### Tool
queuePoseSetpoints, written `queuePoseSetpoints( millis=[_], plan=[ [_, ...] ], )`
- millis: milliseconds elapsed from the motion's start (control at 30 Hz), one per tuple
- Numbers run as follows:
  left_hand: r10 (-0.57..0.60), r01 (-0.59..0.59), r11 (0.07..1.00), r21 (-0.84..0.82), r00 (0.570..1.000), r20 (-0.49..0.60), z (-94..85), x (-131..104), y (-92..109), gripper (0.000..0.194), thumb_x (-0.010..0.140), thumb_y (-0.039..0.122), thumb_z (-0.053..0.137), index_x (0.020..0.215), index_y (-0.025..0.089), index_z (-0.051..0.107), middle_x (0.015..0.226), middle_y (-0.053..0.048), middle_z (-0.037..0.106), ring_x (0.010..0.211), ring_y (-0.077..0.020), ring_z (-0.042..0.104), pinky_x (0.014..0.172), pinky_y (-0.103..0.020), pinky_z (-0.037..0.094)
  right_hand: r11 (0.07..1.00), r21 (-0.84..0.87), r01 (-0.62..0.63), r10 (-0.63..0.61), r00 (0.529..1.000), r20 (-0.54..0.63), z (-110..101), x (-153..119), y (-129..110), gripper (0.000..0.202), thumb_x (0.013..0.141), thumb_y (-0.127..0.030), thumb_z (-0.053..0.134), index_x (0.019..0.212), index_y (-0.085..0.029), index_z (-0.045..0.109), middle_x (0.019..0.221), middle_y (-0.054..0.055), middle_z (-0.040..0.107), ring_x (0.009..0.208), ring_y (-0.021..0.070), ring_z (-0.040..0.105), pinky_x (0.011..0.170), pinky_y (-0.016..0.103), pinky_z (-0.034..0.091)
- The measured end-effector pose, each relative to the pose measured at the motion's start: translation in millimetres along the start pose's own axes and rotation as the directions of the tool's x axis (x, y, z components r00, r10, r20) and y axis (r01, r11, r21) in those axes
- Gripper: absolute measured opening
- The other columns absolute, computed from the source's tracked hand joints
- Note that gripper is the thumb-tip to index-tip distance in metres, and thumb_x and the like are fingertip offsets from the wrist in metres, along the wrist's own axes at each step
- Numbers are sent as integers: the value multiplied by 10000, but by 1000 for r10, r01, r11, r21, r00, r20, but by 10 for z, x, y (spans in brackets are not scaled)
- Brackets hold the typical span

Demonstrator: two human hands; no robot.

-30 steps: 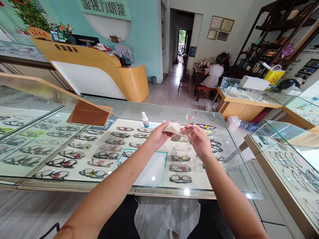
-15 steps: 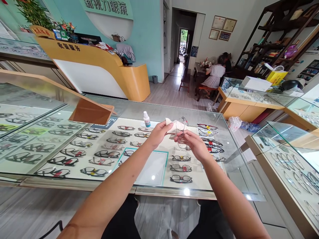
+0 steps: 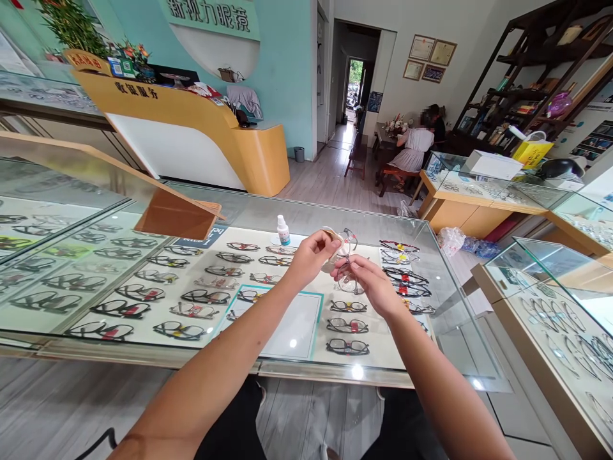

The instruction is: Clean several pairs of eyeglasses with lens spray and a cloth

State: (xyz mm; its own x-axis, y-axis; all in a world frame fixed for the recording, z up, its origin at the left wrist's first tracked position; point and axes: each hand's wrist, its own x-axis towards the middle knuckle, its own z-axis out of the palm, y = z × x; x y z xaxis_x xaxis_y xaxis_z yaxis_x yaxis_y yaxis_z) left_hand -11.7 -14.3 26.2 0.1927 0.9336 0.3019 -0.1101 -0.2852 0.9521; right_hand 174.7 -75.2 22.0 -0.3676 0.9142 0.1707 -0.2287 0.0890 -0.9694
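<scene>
Above the glass counter (image 3: 306,214), my left hand (image 3: 311,255) pinches a pale cloth (image 3: 331,263), which lies against the upper lens of a pair of glasses (image 3: 348,279). My right hand (image 3: 366,278) has its fingers closed on the middle of these thin-framed glasses, one lens hanging below the fingers. A small white spray bottle (image 3: 283,231) stands upright on the counter beyond my left hand. Rows of other glasses (image 3: 348,326) lie under the glass, with a white, teal-edged sheet (image 3: 287,324) among them.
A wooden-edged panel (image 3: 177,214) stands on the counter at the left. At the right is another glass case (image 3: 550,306) with glasses. An orange reception desk (image 3: 263,160) is farther back. Two people (image 3: 412,144) sit at a table in the background.
The cloth has shifted and folded around the upper lens, with my left fingers now nearer the frame. The glasses have tilted and dropped slightly. The camera view has moved a little.
</scene>
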Motion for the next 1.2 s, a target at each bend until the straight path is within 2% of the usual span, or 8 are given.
queuePoseSetpoints(
  millis=[133,300,600,733,800,900,1000,1200],
  plan=[
    [-3,2,999,-54,1000,-4,61,-29,-25,487,861,534,852,875,234,469,797,39,558,708,-128,506,678,-268,410,1000,10,19,-19,1000,20,26,9,25,332,1044,-487,613,1160,-224,777,1074,84,792,983,241,680,948,387,474],
    [19,-16,994,-105,999,26,106,-64,-53,502,924,479,807,1246,266,486,1052,-38,704,918,-178,661,832,-301,515,999,43,20,-20,1000,-5,28,11,60,340,1033,-512,624,1142,-225,770,1069,82,789,944,231,675,872,362,464],
    [142,-148,964,223,989,44,98,-151,17,473,1065,561,578,1416,260,680,1288,-101,720,1082,-240,677,974,-350,528,999,52,6,-5,1000,-17,58,-3,37,335,1034,-504,617,1133,-222,768,1065,77,778,931,217,651,824,340,430],
    [58,-61,997,52,997,58,115,-141,-28,620,1046,563,627,1566,262,474,1084,-72,734,746,-162,657,697,-298,546,999,49,14,-13,1000,-4,59,-18,31,323,1035,-495,614,1131,-227,767,1060,76,775,927,217,648,840,349,436],
    [-2,4,997,-74,1000,28,121,-122,-49,689,984,561,728,1508,269,389,938,-5,710,613,-124,590,596,-259,498,999,46,18,-18,1000,-2,60,-24,29,321,1038,-493,609,1133,-230,765,1058,78,774,924,220,646,851,358,440],
    [-59,53,989,-137,998,-36,115,-91,-39,622,871,578,845,1205,259,429,860,38,691,655,-120,606,626,-236,482,999,48,24,-24,1000,2,67,-26,23,311,1052,-477,595,1139,-230,763,1060,81,773,925,217,638,844,356,430],
    [-117,114,989,-94,993,-23,103,-75,12,553,856,632,828,1020,228,488,786,41,660,651,-109,570,635,-234,442,998,57,25,-25,1000,8,72,-25,18,296,1064,-447,585,1140,-223,763,1058,80,771,921,210,634,835,348,415],
    [-80,76,996,54,995,67,75,-85,97,487,943,663,709,972,177,690,796,-1,641,713,-141,579,688,-271,460,998,63,29,-30,999,13,64,-29,20,288,1062,-436,587,1134,-215,756,1051,80,770,902,210,632,826,346,413]
  ],
)
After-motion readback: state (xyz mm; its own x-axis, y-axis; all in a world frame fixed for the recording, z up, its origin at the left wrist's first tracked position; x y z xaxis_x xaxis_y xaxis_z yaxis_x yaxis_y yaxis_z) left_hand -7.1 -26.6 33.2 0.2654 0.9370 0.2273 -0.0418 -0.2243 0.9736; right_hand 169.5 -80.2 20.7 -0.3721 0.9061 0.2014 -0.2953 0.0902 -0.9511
